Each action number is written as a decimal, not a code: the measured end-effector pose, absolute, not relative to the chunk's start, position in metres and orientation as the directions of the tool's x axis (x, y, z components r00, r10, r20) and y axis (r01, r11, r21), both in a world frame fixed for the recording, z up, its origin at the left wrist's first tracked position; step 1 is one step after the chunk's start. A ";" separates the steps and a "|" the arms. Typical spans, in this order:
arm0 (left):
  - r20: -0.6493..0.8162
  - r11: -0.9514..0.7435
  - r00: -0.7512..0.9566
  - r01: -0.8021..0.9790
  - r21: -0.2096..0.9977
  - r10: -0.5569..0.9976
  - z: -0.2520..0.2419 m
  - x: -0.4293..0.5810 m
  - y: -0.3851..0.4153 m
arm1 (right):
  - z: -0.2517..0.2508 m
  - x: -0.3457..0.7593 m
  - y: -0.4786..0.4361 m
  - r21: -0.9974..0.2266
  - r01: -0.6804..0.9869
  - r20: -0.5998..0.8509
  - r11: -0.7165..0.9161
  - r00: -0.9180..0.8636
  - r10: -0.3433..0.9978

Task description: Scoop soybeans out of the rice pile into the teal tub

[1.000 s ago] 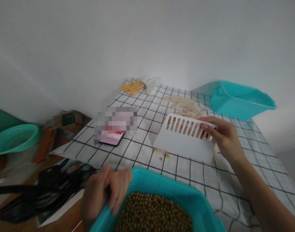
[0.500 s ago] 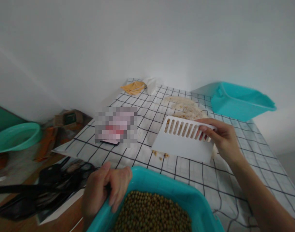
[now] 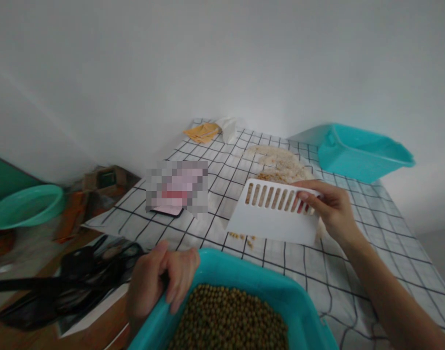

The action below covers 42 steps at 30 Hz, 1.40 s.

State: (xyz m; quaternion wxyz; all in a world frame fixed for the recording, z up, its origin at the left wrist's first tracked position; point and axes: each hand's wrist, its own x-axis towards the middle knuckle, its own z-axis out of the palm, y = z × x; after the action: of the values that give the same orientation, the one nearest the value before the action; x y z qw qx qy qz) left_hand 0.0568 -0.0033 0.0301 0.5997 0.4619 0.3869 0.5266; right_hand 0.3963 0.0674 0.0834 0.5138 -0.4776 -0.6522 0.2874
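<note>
My right hand (image 3: 329,206) pinches the slotted upper edge of a white plastic scraper board (image 3: 273,221), thumb in front and fingers behind. The board leans over the checked cloth, its plain lower edge close to a few yellow bits (image 3: 244,237). Just behind it spreads a pile of pale, crumbly material (image 3: 280,162), partly hidden by the board. With fingers curled over the rim, my left hand (image 3: 164,279) grips a turquoise plastic bin (image 3: 244,265) at the near edge. Inside the bin lie many round green-brown pellets or beans (image 3: 231,318).
A second turquoise bin (image 3: 364,155) stands at the back right of the checked cloth (image 3: 222,182). A blurred-out phone (image 3: 174,189) lies to the left. Yellow cloth (image 3: 202,132) and white tissue (image 3: 227,129) sit at the back. A green basin (image 3: 28,206) and black bags (image 3: 83,272) are lower left.
The board in my right hand has come slightly toward me and to the left, uncovering more of the pile behind it. My left hand stays on the bin's rim.
</note>
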 end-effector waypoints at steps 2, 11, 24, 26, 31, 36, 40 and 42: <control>-0.010 0.056 0.176 -0.261 0.964 0.984 0.028 0.050 -0.002 | 0.084 0.396 0.067 -0.867 0.323 0.395 0.380 -0.020 0.919; 0.030 0.069 0.322 -0.289 0.955 0.946 0.002 0.023 0.005 | 0.085 0.392 0.067 -0.867 0.329 0.395 0.374 -0.005 0.919; 0.039 0.068 0.349 -0.288 0.955 0.936 0.007 0.024 0.007 | 0.086 0.390 0.068 -0.880 0.301 0.389 0.367 0.014 0.921; 0.050 0.064 0.375 -0.285 0.956 0.926 0.004 0.021 0.007 | 0.086 0.390 0.068 -0.882 0.302 0.389 0.362 0.034 0.921; 0.024 0.058 0.286 -0.275 0.960 0.958 -0.002 0.018 0.006 | 0.089 0.388 0.068 -0.891 0.307 0.377 0.335 0.088 0.922; 0.065 0.031 0.325 -0.282 0.959 0.944 0.005 0.025 0.007 | 0.088 0.388 0.066 -0.881 0.322 0.380 0.346 0.045 0.924; 0.057 0.032 0.280 -0.302 0.953 0.958 0.014 0.033 0.005 | 0.086 0.389 0.065 -0.883 0.314 0.371 0.349 0.011 0.929; 0.059 0.030 0.285 -0.296 0.955 0.957 0.016 0.034 0.003 | 0.086 0.389 0.065 -0.883 0.306 0.375 0.357 -0.001 0.927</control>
State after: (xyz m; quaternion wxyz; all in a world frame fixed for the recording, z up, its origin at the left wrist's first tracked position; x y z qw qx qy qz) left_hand 0.0337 0.0032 0.0163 0.6338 0.4910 0.3365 0.4940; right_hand 0.3889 0.0647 0.0860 0.5177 -0.4811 -0.6407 0.3001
